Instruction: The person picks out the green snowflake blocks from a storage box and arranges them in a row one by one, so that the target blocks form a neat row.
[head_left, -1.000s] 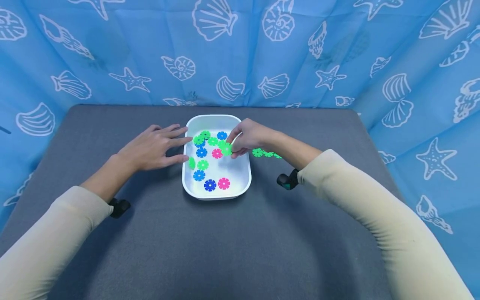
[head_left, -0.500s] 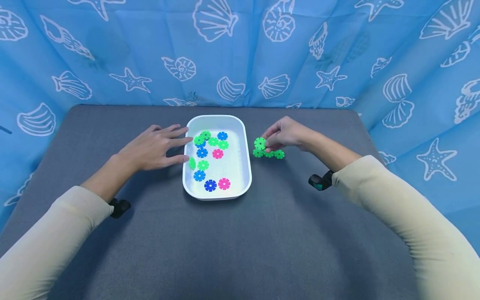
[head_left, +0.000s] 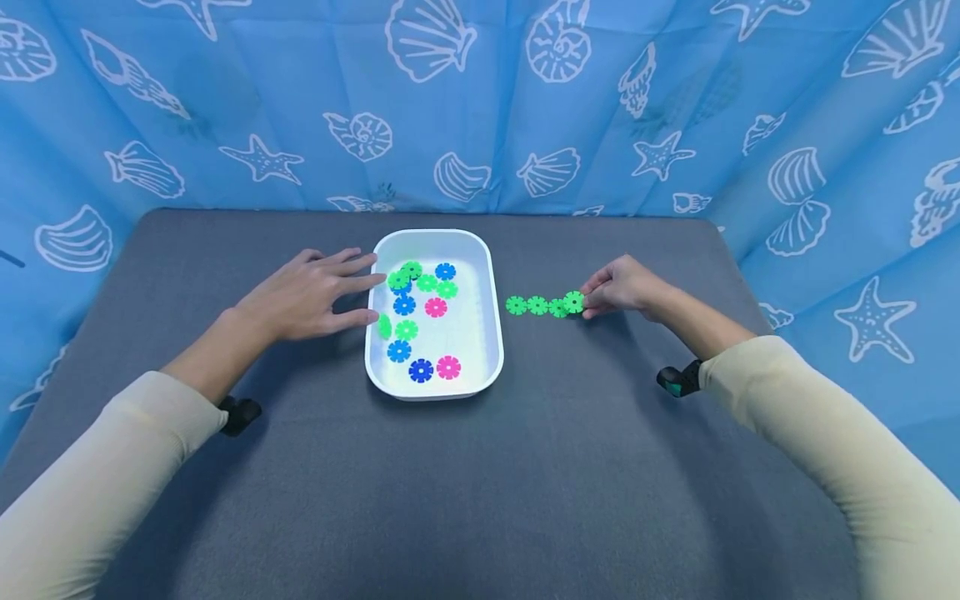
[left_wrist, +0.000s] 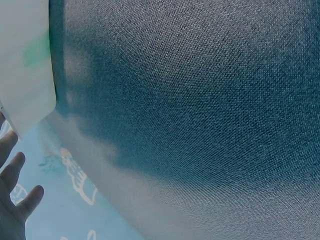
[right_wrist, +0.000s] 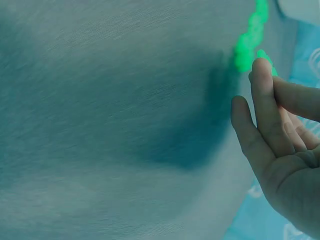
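Note:
My right hand (head_left: 626, 285) pinches a green notched plastic disc (head_left: 573, 302) between thumb and fingers. That disc overlaps the right end of a row of green discs (head_left: 537, 306) lying on the table, right of the tray. In the right wrist view, the fingers (right_wrist: 265, 95) hide most of the held disc, with the green row just beyond. My left hand (head_left: 315, 292) rests with fingers spread at the left rim of the white tray (head_left: 495, 350). Inside the tray lie several loose discs: green ones (head_left: 406, 331), blue ones (head_left: 403, 306) and pink ones (head_left: 448, 367).
The dark grey table (head_left: 480, 492) reaches back to a blue curtain (head_left: 480, 108) printed with white shells and starfish. A black wrist camera (head_left: 678, 379) sits under the right sleeve, another black wrist camera (head_left: 240, 416) under the left.
My right hand has carried the green disc out of the tray, rightward over the row, to its right end. The left hand has stayed at the tray's rim.

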